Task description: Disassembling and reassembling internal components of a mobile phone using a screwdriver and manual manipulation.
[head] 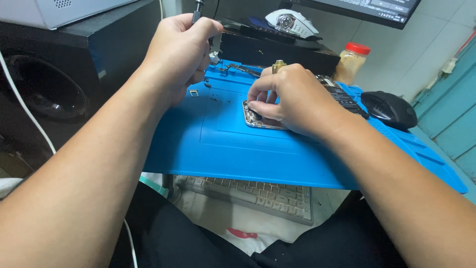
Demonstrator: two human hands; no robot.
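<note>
Nearest, the right hand (290,99) is pinning an opened silver smartphone (255,119) to the blue silicone mat (248,149), steadying it; upper centre, the left hand (181,49) is gripping a thin dark tool (197,12).

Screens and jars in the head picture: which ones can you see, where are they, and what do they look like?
Dark flat monitor screen: top right corner, only its lower edge shows.
Clear round plastic jar with red lid: behind the blue work mat, right of the right hand, yellowish contents.
</note>
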